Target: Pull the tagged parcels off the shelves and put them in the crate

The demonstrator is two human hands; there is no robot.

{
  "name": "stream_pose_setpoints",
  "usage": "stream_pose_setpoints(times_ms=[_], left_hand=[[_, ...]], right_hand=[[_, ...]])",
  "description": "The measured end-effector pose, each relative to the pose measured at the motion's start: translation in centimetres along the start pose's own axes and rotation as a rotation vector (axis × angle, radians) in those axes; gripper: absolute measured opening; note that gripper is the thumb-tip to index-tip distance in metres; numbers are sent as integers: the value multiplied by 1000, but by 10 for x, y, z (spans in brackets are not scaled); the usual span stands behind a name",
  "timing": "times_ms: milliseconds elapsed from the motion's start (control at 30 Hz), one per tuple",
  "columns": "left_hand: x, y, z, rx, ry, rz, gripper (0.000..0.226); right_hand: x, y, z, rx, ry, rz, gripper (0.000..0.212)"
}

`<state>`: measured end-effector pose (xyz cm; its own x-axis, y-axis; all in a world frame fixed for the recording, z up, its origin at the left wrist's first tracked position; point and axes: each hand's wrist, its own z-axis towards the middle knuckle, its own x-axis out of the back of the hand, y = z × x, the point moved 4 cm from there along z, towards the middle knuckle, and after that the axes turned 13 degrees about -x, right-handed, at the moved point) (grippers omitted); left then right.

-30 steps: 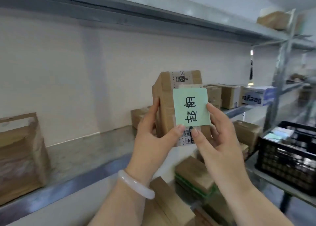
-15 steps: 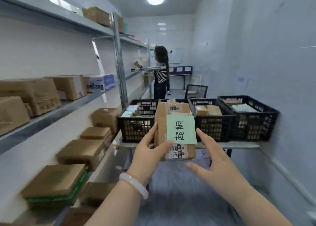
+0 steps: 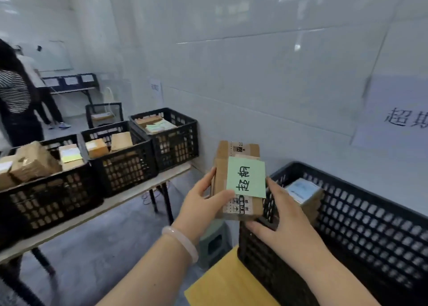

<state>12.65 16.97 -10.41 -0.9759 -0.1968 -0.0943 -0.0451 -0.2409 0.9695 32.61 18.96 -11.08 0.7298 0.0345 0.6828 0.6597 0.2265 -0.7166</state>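
A brown cardboard parcel (image 3: 222, 166) with a green handwritten tag (image 3: 246, 177) stuck on its front is upright in mid-air, just left of a black plastic crate (image 3: 370, 224). My left hand (image 3: 203, 206) grips the parcel's left side, thumb on its front. My right hand (image 3: 284, 222) has straight fingers along the parcel's right edge and lower corner, over the crate's rim. Inside the crate lies another parcel (image 3: 303, 194) with a pale blue label.
The crate stands on a yellow-topped table (image 3: 227, 285) by the white tiled wall. Three black crates (image 3: 125, 157) holding parcels sit on a long table (image 3: 129, 194) at left. A person in a striped top (image 3: 14, 92) stands at the far left. A paper sign (image 3: 398, 118) hangs on the wall.
I have turned from the shelves to the wall side, carrying the tagged parcel. It now hangs next to the right-hand crate. My right hand came back against its right edge.
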Motion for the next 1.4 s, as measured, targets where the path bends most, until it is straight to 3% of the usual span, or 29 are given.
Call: stream_pose_setpoints(times_ms=[200, 533, 767, 900, 1000, 1167, 1267, 1400], left_hand=[[-98, -45, 49, 140, -276, -61, 61], [-208, -124, 86, 347, -689, 20, 75], [-262, -180, 98, 469, -875, 234, 87], [-281, -214, 111, 531, -940, 339, 70], [-293, -239, 119, 575, -937, 362, 69], [-299, -274, 114, 551, -974, 488, 68], [-293, -287, 114, 383, -1071, 781, 68], [-294, -290, 115, 258, -1169, 887, 75]], right_hand=[[44, 83, -10, -305, 114, -53, 106], [76, 158, -30, -658, 279, -135, 106], [78, 187, -18, -746, 288, -250, 102], [79, 210, 7, -764, 246, -293, 95], [77, 229, 32, -776, 230, -298, 93], [60, 260, 46, -806, 186, -245, 86], [57, 279, 40, -874, 163, -175, 84], [59, 288, 38, -903, 196, -115, 82]])
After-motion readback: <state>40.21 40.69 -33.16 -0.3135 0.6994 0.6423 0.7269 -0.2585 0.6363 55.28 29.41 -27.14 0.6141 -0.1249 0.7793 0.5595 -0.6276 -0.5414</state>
